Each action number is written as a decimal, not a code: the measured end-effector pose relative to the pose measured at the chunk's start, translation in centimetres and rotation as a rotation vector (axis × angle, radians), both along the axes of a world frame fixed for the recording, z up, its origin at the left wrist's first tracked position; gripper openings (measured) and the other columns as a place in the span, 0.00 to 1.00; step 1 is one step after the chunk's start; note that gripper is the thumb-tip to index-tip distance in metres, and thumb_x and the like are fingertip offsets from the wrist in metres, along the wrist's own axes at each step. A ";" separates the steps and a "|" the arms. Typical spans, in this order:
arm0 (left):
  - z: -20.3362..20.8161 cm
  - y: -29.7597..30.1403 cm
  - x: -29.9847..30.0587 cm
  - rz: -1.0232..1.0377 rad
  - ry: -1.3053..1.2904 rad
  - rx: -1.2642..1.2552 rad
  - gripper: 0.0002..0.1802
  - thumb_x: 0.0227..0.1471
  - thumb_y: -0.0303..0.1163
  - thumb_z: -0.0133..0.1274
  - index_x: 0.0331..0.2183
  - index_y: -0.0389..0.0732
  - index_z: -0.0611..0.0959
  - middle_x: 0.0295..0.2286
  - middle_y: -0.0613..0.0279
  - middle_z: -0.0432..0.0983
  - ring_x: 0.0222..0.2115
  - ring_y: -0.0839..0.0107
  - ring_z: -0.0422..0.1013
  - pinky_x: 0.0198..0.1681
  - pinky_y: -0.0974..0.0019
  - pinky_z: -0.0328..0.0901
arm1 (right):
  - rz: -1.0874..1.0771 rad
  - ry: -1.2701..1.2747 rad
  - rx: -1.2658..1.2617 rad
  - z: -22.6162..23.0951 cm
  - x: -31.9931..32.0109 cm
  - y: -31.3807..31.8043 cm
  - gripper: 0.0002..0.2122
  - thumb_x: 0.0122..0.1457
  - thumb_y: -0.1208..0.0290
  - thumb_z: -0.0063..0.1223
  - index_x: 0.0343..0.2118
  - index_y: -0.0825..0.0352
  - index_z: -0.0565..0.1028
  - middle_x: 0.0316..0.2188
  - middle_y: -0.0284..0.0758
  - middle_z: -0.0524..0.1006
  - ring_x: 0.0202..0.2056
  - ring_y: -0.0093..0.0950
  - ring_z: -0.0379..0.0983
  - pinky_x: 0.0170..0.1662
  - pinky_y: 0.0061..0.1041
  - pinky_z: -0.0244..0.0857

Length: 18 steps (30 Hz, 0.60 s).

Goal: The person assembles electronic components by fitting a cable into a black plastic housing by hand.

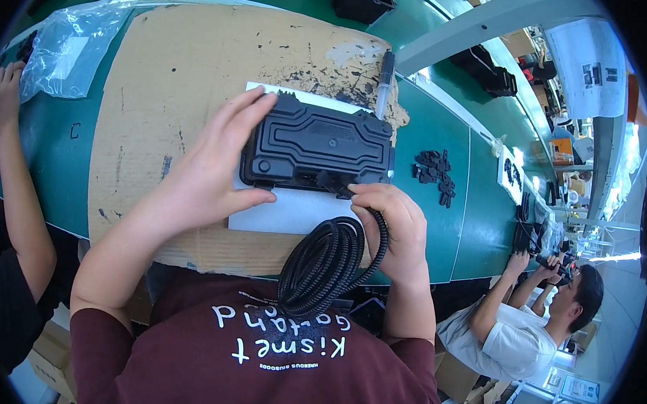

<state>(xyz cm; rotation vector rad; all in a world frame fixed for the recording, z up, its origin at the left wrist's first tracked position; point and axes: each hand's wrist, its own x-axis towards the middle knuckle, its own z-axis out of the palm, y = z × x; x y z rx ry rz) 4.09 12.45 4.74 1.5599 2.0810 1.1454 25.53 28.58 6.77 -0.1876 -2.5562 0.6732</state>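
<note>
A black plastic box with a ribbed lid (pixel 327 143) lies on a white sheet (pixel 263 213) in front of me. My left hand (pixel 227 148) spans the box's left end, thumb at the near corner and fingers over the far corner, apart from each other. At the near right edge, my right hand (pixel 396 225) pinches the end of a black corrugated cable (pixel 323 265) against the box. The rest of that cable hangs in a coil between the table edge and my shirt. A small dark piece at the cable's end is partly hidden by my fingers.
Under the sheet is worn brown cardboard (pixel 153 80) on a green table (pixel 440 231). Small black clips (pixel 434 172) lie to the right, a black marker (pixel 385 76) at the cardboard's far right. A clear plastic bag (pixel 73 50) and a co-worker's arm (pixel 19 154) are left.
</note>
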 end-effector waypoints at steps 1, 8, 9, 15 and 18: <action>-0.1 0.4 -0.3 -0.074 0.009 -0.088 0.58 0.35 0.31 0.70 0.62 0.43 0.53 0.58 0.43 0.53 0.59 0.46 0.53 0.62 0.55 0.53 | -0.008 0.006 -0.029 -0.1 0.0 -0.1 0.10 0.46 0.81 0.60 0.33 0.67 0.74 0.33 0.39 0.79 0.33 0.37 0.77 0.35 0.30 0.69; -2.4 1.8 -1.1 0.006 -0.249 -0.063 0.62 0.30 0.28 0.70 0.63 0.43 0.52 0.59 0.49 0.53 0.60 0.51 0.53 0.63 0.55 0.52 | -0.027 0.051 -0.009 0.4 0.0 -0.5 0.12 0.44 0.76 0.65 0.33 0.68 0.75 0.28 0.38 0.77 0.27 0.35 0.73 0.32 0.30 0.67; -2.5 1.9 -1.3 -0.012 -0.266 -0.026 0.61 0.29 0.29 0.71 0.62 0.43 0.53 0.58 0.49 0.54 0.60 0.52 0.54 0.63 0.54 0.52 | -0.028 0.049 -0.009 0.3 0.0 -0.8 0.12 0.44 0.76 0.65 0.33 0.68 0.75 0.28 0.38 0.77 0.27 0.35 0.73 0.32 0.30 0.67; -1.8 2.4 -1.6 -0.022 -0.205 0.099 0.57 0.27 0.32 0.71 0.58 0.40 0.58 0.52 0.49 0.60 0.56 0.53 0.58 0.60 0.53 0.55 | -0.108 0.157 -0.068 0.0 0.0 -0.2 0.12 0.42 0.79 0.67 0.30 0.68 0.75 0.27 0.40 0.78 0.29 0.35 0.76 0.32 0.28 0.69; -0.7 2.2 -1.9 -0.045 -0.160 0.158 0.54 0.27 0.32 0.70 0.56 0.39 0.60 0.48 0.48 0.62 0.52 0.52 0.61 0.57 0.57 0.58 | -0.091 0.127 -0.065 0.2 -0.2 -0.1 0.12 0.42 0.79 0.67 0.29 0.69 0.74 0.27 0.40 0.79 0.30 0.35 0.77 0.32 0.27 0.70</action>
